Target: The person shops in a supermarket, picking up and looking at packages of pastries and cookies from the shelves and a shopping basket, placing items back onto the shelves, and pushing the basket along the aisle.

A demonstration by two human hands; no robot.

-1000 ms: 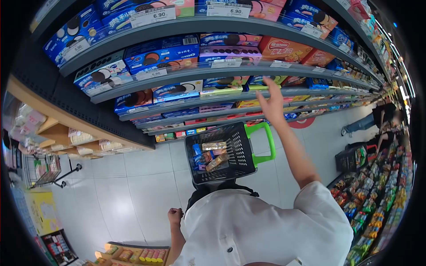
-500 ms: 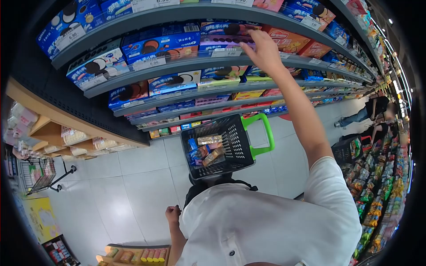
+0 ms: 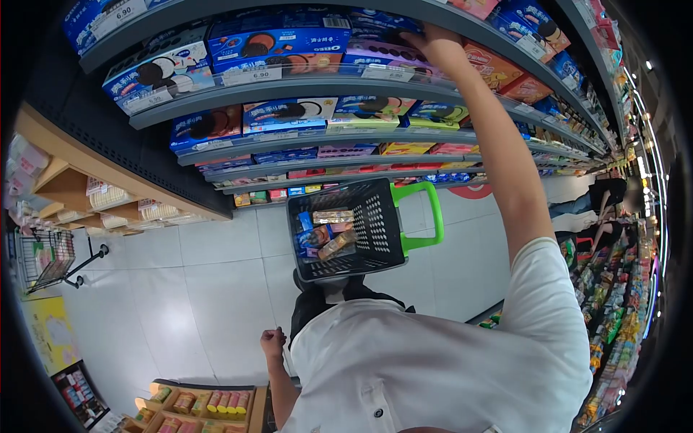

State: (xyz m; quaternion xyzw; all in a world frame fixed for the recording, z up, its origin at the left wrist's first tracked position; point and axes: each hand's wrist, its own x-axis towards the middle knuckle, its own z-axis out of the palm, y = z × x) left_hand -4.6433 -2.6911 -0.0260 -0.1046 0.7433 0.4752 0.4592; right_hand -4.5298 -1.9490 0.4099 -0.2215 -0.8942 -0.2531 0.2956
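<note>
My right hand reaches into an upper shelf, at a blue Oreo box lying above a purple-topped box. Its fingertips are partly hidden among the boxes, so its grip cannot be made out. To the left on the same shelf lies a larger blue Oreo box. My left hand hangs low beside my body with its fingers curled in, and nothing shows in it. A black basket with a green handle stands in front of me, holding several packets.
Lower shelves carry more boxes. Wooden display units stand at the left and at the bottom. A wire cart is at the far left. Packaged snacks line the right side, where other people are at the aisle.
My right hand has moved deeper into the shelf, and its fingertips are now partly hidden. The view has shifted closer to the shelf. My left hand remains low at my side.
</note>
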